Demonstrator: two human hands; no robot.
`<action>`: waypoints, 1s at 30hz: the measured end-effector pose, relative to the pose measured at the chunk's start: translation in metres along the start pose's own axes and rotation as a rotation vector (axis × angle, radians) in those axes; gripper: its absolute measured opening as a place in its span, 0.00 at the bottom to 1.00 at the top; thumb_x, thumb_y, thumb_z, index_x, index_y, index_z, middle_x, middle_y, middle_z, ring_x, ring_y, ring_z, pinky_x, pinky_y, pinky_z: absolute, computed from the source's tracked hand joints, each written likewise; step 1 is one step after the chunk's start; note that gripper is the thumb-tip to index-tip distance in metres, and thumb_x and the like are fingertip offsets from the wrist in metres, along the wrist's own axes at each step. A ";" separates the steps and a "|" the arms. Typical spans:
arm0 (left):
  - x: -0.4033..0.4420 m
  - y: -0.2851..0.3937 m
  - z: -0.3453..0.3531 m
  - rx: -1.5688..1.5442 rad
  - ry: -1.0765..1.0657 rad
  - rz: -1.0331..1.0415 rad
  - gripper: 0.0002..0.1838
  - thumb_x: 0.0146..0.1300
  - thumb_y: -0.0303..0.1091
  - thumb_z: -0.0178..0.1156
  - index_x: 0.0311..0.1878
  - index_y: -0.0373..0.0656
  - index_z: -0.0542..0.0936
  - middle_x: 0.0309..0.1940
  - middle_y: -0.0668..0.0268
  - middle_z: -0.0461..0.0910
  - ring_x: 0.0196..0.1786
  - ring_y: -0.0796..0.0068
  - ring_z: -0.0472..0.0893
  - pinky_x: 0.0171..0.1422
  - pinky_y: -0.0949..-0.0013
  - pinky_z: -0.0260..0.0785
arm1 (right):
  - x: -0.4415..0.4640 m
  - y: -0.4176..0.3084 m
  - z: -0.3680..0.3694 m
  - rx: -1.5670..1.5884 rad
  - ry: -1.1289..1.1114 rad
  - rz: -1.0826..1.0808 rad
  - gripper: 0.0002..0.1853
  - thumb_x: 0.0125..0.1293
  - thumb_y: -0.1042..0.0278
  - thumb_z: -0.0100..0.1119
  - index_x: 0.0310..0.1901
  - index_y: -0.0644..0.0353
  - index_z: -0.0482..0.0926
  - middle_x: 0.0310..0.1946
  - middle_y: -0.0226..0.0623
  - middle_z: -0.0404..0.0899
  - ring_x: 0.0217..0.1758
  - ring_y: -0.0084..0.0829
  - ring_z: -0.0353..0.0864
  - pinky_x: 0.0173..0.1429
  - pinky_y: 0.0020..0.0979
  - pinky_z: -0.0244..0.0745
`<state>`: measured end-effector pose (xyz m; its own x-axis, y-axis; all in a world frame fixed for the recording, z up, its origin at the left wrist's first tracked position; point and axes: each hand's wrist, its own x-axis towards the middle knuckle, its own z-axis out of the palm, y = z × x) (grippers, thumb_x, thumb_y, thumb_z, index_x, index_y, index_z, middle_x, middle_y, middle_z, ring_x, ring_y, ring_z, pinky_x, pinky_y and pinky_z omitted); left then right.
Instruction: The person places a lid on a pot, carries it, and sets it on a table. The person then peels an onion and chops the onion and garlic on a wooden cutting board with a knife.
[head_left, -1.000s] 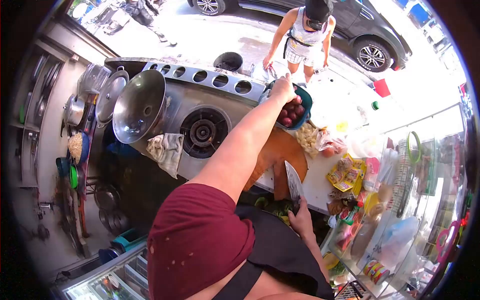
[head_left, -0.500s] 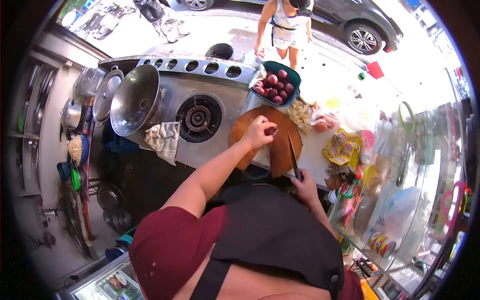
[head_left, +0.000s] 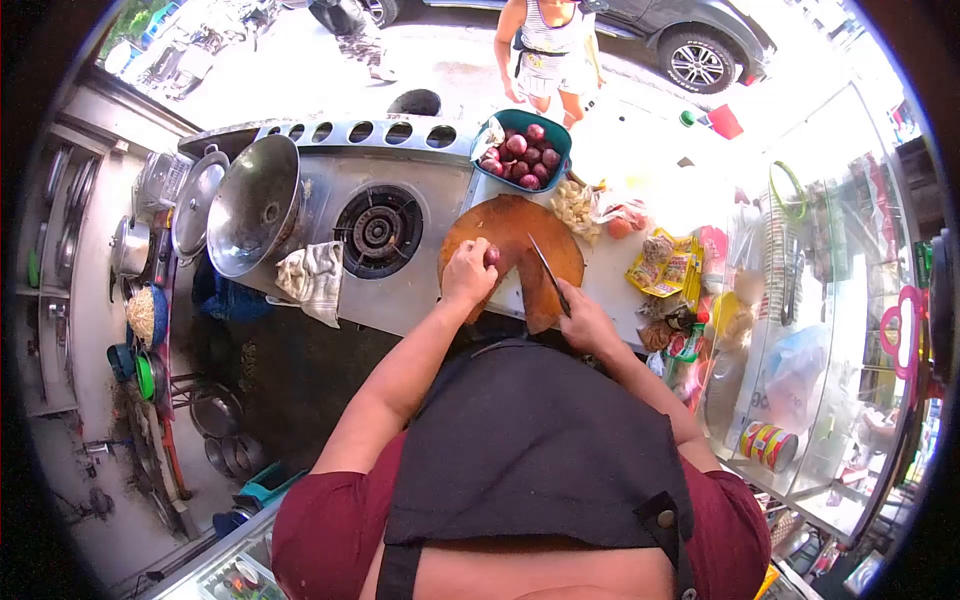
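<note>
A red onion (head_left: 491,256) is in my left hand (head_left: 467,273), whose fingers wrap round it over the left part of the round wooden chopping board (head_left: 505,222). My right hand (head_left: 588,320) grips a knife (head_left: 548,266) by its handle at the board's right edge, the blade pointing up and left over the wood. The board has a wedge-shaped gap on the side nearest me. Just beyond it stands a teal basin (head_left: 564,160) full of red onions (head_left: 516,145).
Left of the board are a gas burner (head_left: 379,231), a striped cloth (head_left: 312,280) and a large wok (head_left: 254,206). Yellow packets (head_left: 664,262) and peeled garlic (head_left: 575,210) lie to the right. A person (head_left: 548,50) stands beyond the counter.
My left hand has come back from the basin with an onion and moved to the board's left side. The knife has shifted over the board. My view has also shifted.
</note>
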<state>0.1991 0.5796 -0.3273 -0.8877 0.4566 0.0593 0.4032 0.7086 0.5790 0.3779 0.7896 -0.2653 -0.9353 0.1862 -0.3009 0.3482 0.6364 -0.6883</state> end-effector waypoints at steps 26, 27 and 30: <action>0.023 -0.009 -0.004 -0.137 -0.167 -0.013 0.16 0.60 0.35 0.72 0.47 0.41 0.79 0.42 0.47 0.88 0.50 0.41 0.87 0.56 0.45 0.79 | 0.003 -0.063 0.043 -0.067 0.225 -0.090 0.24 0.67 0.72 0.58 0.65 0.60 0.79 0.51 0.50 0.85 0.56 0.54 0.86 0.59 0.50 0.82; 0.025 -0.002 -0.011 -0.127 -0.205 -0.032 0.16 0.60 0.35 0.72 0.46 0.41 0.79 0.42 0.47 0.88 0.51 0.41 0.87 0.57 0.44 0.78 | 0.001 -0.067 0.040 -0.067 0.222 -0.084 0.24 0.67 0.72 0.58 0.65 0.60 0.79 0.51 0.50 0.85 0.56 0.54 0.86 0.59 0.50 0.82; 0.031 0.003 -0.011 -0.086 -0.238 -0.043 0.15 0.60 0.36 0.72 0.46 0.41 0.79 0.42 0.47 0.88 0.50 0.41 0.87 0.56 0.44 0.78 | -0.004 -0.075 0.032 -0.067 0.200 -0.085 0.24 0.66 0.73 0.58 0.65 0.61 0.80 0.48 0.49 0.84 0.53 0.53 0.86 0.58 0.50 0.82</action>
<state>0.1708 0.5897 -0.3146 -0.8223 0.5480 -0.1537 0.3368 0.6862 0.6447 0.3580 0.7173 -0.2339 -0.9572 0.2707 -0.1020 0.2690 0.7033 -0.6580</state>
